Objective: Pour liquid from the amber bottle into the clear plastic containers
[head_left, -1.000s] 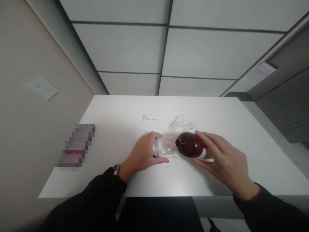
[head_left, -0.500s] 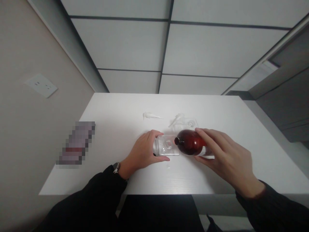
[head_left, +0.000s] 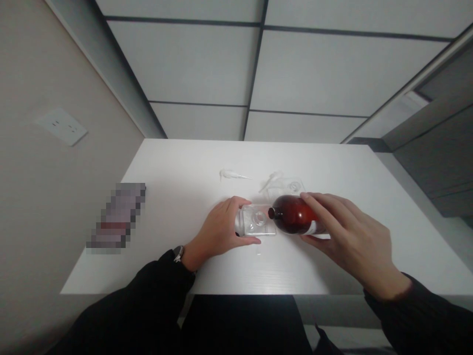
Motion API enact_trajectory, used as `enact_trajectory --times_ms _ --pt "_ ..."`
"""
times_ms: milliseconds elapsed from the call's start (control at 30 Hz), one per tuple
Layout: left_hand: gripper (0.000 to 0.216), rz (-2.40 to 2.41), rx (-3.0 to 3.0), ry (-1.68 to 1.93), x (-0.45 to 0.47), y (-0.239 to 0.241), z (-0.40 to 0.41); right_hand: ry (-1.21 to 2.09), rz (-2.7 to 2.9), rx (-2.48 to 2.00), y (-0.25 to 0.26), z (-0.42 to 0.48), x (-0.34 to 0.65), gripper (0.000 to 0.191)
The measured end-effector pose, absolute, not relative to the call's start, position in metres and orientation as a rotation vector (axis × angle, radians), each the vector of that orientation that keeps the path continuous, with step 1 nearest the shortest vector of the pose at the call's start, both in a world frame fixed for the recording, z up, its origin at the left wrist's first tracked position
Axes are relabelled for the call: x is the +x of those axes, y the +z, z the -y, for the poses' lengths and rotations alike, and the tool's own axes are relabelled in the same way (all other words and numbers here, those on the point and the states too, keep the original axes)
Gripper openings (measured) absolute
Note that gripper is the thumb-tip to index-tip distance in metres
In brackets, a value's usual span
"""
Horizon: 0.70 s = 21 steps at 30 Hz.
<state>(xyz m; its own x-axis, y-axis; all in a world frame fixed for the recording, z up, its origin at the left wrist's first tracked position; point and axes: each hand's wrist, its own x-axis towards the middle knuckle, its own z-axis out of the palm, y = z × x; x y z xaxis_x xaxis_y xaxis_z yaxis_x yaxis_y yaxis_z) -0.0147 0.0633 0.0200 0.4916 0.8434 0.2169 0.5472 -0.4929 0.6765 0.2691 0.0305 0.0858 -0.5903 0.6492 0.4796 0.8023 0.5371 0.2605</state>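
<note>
I see the white rectangular bench (head_left: 166, 207) across the lower middle of the frame. Right of centre, my right hand (head_left: 356, 239) clasps a tilted, glossy red-brown bottle (head_left: 293, 215) between its fingers; near centre, my left hand (head_left: 218, 228) curls its fingers round a clear, squarish plastic container (head_left: 254, 227).

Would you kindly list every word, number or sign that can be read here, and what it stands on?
No text can be read.
Reddish-brown bottle: its partly visible pale label is too small and blurred.
Pixelated object: obscured, nothing legible.
Wristwatch: too small to read.
</note>
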Motion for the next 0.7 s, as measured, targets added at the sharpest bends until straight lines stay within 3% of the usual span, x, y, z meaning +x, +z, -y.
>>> enact_trajectory --times_ms 700 --pt "0.079 -1.133 2.195 0.741 -0.0143 0.0181 -0.064 -0.696 2.504 -1.168 0.0931 -0.0324 0.2695 0.056"
